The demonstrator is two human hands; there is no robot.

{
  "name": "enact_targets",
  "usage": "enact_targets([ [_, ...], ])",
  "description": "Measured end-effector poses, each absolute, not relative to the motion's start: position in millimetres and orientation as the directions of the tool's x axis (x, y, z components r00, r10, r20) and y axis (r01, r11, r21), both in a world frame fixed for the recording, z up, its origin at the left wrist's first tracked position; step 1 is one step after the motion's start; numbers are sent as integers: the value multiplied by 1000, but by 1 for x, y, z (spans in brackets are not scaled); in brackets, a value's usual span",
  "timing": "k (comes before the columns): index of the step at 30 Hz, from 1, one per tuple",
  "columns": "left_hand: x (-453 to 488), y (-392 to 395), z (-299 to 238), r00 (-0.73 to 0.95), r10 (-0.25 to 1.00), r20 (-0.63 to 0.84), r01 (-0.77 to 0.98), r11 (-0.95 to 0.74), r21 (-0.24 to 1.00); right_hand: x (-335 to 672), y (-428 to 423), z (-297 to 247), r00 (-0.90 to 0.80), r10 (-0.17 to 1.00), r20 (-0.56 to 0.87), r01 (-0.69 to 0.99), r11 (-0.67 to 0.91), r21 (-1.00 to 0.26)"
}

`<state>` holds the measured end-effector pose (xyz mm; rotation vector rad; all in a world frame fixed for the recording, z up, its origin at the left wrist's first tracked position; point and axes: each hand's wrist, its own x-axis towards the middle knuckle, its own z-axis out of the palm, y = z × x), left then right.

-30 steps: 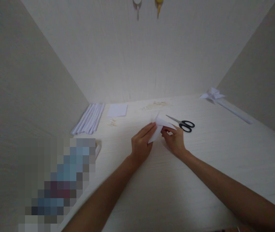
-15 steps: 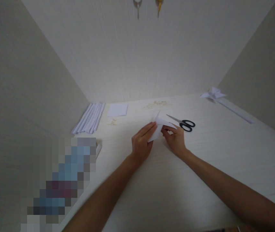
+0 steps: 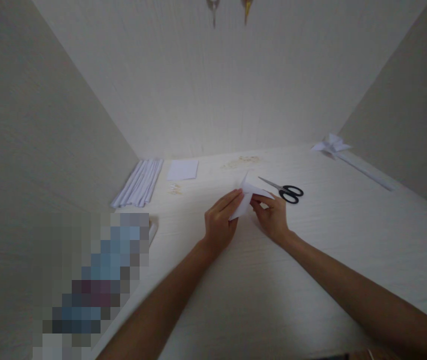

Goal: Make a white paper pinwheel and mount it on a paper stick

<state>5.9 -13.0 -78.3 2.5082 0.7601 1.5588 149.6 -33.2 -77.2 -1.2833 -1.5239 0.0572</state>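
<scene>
A folded piece of white paper [image 3: 246, 196] with pointed flaps lies on the pale table [image 3: 258, 280], held between both hands. My left hand [image 3: 220, 222] pinches its lower left edge, fingers pressed together along the fold. My right hand [image 3: 272, 216] grips its right side with thumb and forefinger. Black-handled scissors [image 3: 286, 191] lie just right of the paper, near my right hand.
A bundle of rolled white paper sticks [image 3: 139, 183] lies at the back left, with a white paper sheet [image 3: 182, 170] beside it. Small pale bits [image 3: 175, 188] and crumbs [image 3: 240, 161] are scattered behind. A finished paper pinwheel on a stick [image 3: 333, 147] rests at the right wall. Walls enclose three sides.
</scene>
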Motion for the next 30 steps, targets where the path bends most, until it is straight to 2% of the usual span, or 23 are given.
enact_targets([
  [21,6,-15,-77,390,440,809,333,-886,321,148,-35,-75,190,730,656,666,395,-633],
  [30,5,-15,-79,369,495,787,366,-856,366,148,-34,-74,120,750,651,674,420,-608],
])
